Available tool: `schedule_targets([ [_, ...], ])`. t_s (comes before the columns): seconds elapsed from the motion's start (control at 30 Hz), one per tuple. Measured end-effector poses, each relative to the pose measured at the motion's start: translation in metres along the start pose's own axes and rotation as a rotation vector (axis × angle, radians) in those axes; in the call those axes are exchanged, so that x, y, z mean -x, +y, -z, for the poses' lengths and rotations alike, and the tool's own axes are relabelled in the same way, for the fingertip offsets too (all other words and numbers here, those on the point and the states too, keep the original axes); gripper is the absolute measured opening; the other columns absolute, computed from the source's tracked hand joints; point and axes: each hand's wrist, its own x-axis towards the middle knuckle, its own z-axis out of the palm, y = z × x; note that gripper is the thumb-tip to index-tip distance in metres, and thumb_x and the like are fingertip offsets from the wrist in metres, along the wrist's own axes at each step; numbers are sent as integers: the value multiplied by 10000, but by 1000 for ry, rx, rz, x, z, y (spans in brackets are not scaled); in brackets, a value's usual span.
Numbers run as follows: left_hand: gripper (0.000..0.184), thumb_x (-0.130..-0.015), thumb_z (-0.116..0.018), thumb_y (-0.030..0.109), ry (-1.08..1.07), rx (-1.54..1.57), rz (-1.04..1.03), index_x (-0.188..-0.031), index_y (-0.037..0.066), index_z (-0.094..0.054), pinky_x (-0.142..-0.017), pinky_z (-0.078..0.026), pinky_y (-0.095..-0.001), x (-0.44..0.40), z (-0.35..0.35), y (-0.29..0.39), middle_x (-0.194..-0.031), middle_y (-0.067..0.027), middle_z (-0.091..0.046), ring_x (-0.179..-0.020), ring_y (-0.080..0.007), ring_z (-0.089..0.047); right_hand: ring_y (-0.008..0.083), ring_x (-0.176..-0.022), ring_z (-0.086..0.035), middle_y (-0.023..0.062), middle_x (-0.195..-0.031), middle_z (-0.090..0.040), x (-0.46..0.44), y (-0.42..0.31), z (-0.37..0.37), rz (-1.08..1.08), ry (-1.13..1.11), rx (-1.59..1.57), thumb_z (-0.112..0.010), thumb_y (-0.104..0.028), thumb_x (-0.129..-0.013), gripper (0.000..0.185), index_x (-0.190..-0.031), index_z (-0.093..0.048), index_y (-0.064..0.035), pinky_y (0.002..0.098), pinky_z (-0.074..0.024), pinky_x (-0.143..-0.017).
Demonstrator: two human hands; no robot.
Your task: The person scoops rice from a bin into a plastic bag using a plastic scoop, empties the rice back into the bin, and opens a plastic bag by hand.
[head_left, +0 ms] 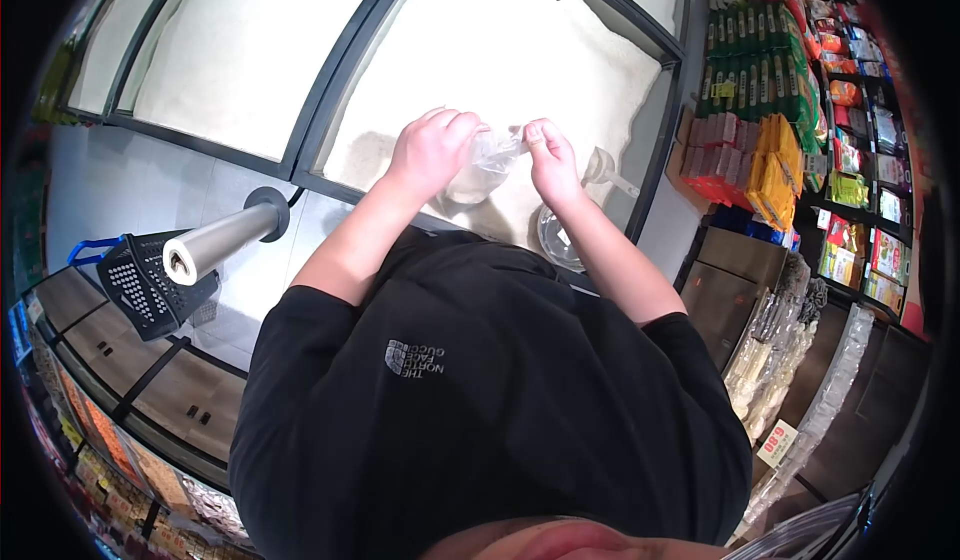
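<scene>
Between my two hands hangs a clear plastic bag (490,155), its upper part crumpled and its lower part over the bin. My left hand (432,155) has its fingers closed on the bag's left side. On the right, my right hand (553,163) pinches the bag's edge between thumb and fingers. Beneath is a bin full of a white, loose foodstuff (480,50), too overexposed to tell its grain. Close to my right wrist lie a clear scoop with a handle (603,168) and a clear round bowl (556,238), partly hidden by my forearm.
Dark frames (330,70) divide the neighbouring bins. A roll of plastic bags (225,242) stands on a holder at left, near a black basket with blue handles (150,285). Shelves of packaged goods (770,70) rise at right, with bagged goods (775,335) and a price card (777,444) below.
</scene>
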Motion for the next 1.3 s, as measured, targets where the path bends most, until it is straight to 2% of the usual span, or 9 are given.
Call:
schedule_targets([
  [0.2,96,-847,-745,181,2,-83,87,-861,116,-676,-641,-558,-387,27,30,-44,-754,-57,-662,-749,-269,-670,155,-967,-600,47,-1006,-663,5,19,-19,159,250,444,-584,-180,-1045,211,-1006,-702,-11,295,-458,-943],
  [0.3,105,-860,-752,209,-18,-121,109,-877,122,-695,-644,-553,-390,33,46,-60,-775,-59,-649,-740,-277,-664,161,-1025,-607,73,-1042,-659,9,22,-25,-262,252,-111,-611,-171,-1028,196,-1060,-706,-2,296,-468,-955],
  [0.4,91,-856,-754,202,-63,-73,192,-876,127,-707,-650,-557,-390,44,52,-66,-819,-60,-638,-755,-276,-665,180,-978,-603,91,-1046,-656,22,32,-24,-31,238,140,-632,-144,-1007,147,-1026,-718,-27,310,-488,-915],
  [0.63,56,-868,-731,132,-98,97,140,-883,83,-708,-685,-548,-408,43,34,-41,-843,-94,-637,-779,-308,-656,235,-1321,-456,176,-1395,-531,37,35,-51,200,67,182,-417,-146,-1093,207,-1118,-588,-32,360,-326,-1142],
  [0.83,43,-871,-663,93,-139,165,252,-877,61,-690,-715,-552,-436,18,-12,-31,-848,-132,-639,-822,-334,-662,261,-1327,-490,187,-1313,-557,20,40,-102,-1,56,-278,-521,-205,-1045,238,-1175,-497,-7,383,-352,-1135],
  [1.0,58,-847,-670,101,-154,270,292,-888,61,-673,-751,-550,-420,17,-15,-33,-895,-121,-660,-838,-324,-662,278,-1095,-571,130,-1126,-614,10,27,-109,244,34,345,-589,-176,-993,278,-1190,-516,6,374,-440,-1034],
  [1.13,72,-826,-693,141,-103,92,4,-858,77,-689,-819,-536,-415,17,-24,-29,-953,-109,-672,-954,-320,-649,297,-1022,-562,101,-962,-616,-27,107,-110,-20,34,-398,-599,-121,-969,136,-1044,-597,-8,385,-466,-968],
  [1.2,225,-833,-712,138,-108,214,155,-1043,65,-678,-904,-509,-435,20,-10,-31,-1063,-121,-658,-1018,-335,-623,279,-1059,-542,107,-997,-602,-37,127,-110,-46,125,-445,-578,-91,-972,98,-1039,-586,-21,377,-458,-971],
  [1.3,383,-873,-720,151,-14,228,303,-1232,55,-628,-931,-497,-445,46,-3,-55,-1142,-166,-631,-1029,-351,-614,258,-1152,-477,99,-914,-613,-44,47,-103,178,195,535,-483,-72,-1009,228,-791,-547,-62,376,-399,-1014],
])
